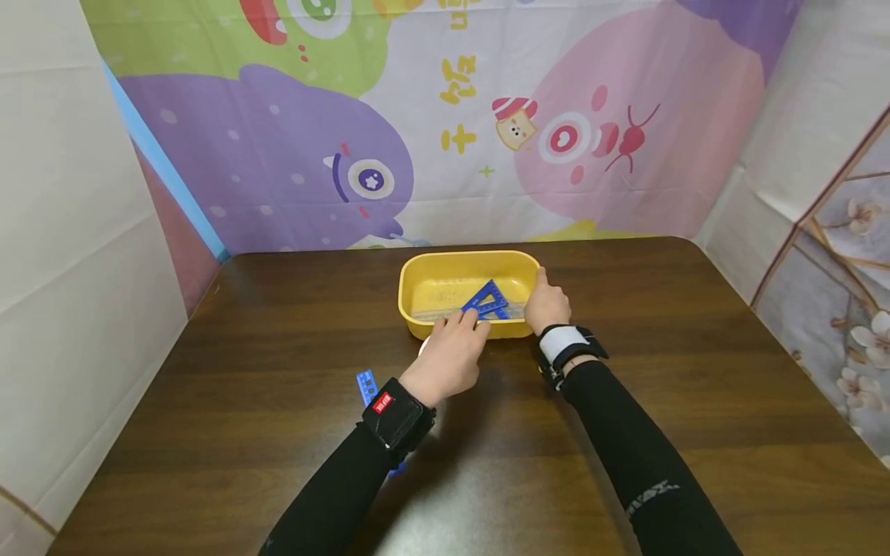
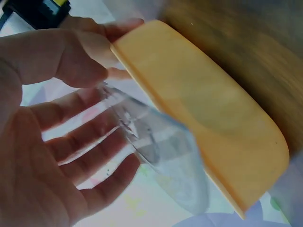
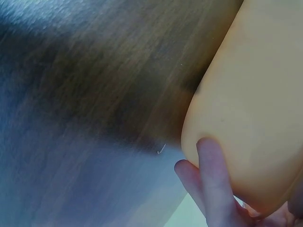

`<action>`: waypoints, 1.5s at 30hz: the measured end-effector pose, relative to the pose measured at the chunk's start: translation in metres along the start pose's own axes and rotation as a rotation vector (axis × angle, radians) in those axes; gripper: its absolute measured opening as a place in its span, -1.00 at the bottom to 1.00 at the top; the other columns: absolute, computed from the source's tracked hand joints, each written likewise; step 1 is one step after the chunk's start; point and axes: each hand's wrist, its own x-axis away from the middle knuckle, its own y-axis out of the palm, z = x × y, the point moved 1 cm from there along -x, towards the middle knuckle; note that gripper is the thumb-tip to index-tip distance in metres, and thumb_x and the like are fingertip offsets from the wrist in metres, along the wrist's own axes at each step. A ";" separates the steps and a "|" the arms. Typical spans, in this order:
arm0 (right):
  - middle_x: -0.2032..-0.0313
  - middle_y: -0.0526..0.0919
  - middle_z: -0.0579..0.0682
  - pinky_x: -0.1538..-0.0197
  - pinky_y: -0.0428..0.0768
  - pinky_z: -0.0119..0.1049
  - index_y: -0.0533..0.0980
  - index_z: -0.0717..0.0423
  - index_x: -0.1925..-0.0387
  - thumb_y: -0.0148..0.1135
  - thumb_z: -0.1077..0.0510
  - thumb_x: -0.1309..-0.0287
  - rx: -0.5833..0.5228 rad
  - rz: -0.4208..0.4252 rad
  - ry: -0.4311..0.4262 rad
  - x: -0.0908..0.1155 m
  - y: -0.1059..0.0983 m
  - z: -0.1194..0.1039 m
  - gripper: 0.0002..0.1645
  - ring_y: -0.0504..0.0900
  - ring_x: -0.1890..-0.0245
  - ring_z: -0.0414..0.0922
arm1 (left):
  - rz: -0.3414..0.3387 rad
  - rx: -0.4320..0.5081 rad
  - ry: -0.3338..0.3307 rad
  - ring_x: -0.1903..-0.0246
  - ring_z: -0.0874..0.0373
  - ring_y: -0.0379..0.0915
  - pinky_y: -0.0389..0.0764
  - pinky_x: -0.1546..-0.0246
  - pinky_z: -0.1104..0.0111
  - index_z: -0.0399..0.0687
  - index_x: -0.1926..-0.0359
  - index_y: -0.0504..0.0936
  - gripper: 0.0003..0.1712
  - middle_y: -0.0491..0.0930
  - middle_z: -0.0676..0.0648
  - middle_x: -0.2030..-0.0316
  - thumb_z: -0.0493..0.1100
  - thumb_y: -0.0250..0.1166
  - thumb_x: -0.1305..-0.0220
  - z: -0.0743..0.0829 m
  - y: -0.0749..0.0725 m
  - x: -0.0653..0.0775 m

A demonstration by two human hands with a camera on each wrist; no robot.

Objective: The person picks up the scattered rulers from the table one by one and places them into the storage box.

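A yellow plastic basket (image 1: 412,328) stands near the far edge of the table. Blue set squares (image 1: 491,297) and a clear ruler (image 1: 431,315) lie inside it. At its near side, my left hand (image 1: 448,359) pinches a clear half-round piece, which looks like a protractor (image 2: 175,146), between thumb and fingers. The protractor is tilted beside the basket's outer wall (image 2: 213,94); whether it touches is unclear. My right hand (image 1: 548,303) grips the basket's right end, with fingers (image 3: 214,175) against the outside wall. Beneath my left forearm lies a blue ruler (image 1: 366,386), its middle hidden by the wrist.
The brown wooden table (image 1: 660,401) carries all of this. A cartoon-printed cloth (image 1: 445,193) hangs right behind its far edge. Pale cloth walls (image 1: 83,232) stand at both sides.
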 end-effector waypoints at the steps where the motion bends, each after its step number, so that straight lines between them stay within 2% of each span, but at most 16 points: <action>1: 0.17 0.56 0.35 0.22 0.55 -0.02 -0.15 0.09 -0.40 -0.16 0.29 -0.23 0.004 -0.002 0.001 0.000 0.000 0.000 -0.26 0.59 0.28 0.17 | 0.004 0.004 0.001 0.13 -0.01 0.38 0.44 0.13 0.13 -0.12 0.10 0.45 -0.57 0.43 -0.10 0.20 -0.21 0.29 0.07 -0.001 0.001 -0.001; 10: 0.14 0.55 0.35 0.17 0.55 0.01 -0.16 0.08 -0.40 -0.20 0.29 -0.25 0.015 -0.007 -0.003 0.000 0.002 0.000 -0.27 0.58 0.23 0.18 | 0.051 0.016 0.026 0.13 0.02 0.33 0.40 0.10 0.14 -0.10 0.11 0.43 -0.60 0.40 -0.07 0.18 -0.25 0.25 0.06 -0.013 0.009 -0.012; 19: 0.14 0.55 0.36 0.17 0.55 0.00 -0.16 0.09 -0.40 -0.19 0.29 -0.25 0.009 -0.009 -0.011 0.002 0.002 0.000 -0.27 0.58 0.23 0.18 | 0.042 0.021 0.043 0.04 0.03 0.31 0.38 0.03 0.12 -0.08 -0.06 0.42 -0.44 0.40 -0.06 0.07 -0.20 0.30 0.05 -0.024 0.009 -0.025; 30: 0.13 0.55 0.35 0.18 0.55 -0.02 -0.15 0.07 -0.40 -0.20 0.29 -0.26 0.005 0.000 0.001 0.003 0.001 -0.001 -0.28 0.58 0.25 0.17 | 0.034 -0.012 0.043 0.02 0.04 0.31 0.38 -0.02 0.09 0.00 0.02 0.46 -0.57 0.41 -0.02 0.06 -0.24 0.24 -0.02 -0.032 0.006 -0.035; 36: 0.13 0.55 0.36 0.19 0.55 -0.01 -0.15 0.08 -0.40 -0.20 0.29 -0.26 -0.001 0.010 -0.011 0.001 0.000 -0.001 -0.28 0.58 0.24 0.18 | 0.052 -0.064 0.087 -0.04 0.03 0.32 0.32 -0.12 0.07 0.00 0.02 0.46 -0.59 0.42 -0.04 0.03 -0.24 0.26 -0.04 -0.036 0.005 -0.041; 45: 0.11 0.55 0.35 0.15 0.55 -0.01 -0.14 0.06 -0.40 -0.19 0.29 -0.26 0.001 0.006 0.004 0.000 0.001 0.000 -0.28 0.58 0.22 0.18 | 0.073 -0.106 0.127 -0.08 -0.01 0.32 0.26 -0.19 0.02 -0.05 0.00 0.45 -0.62 0.41 -0.08 -0.03 -0.26 0.22 -0.12 -0.038 0.014 -0.046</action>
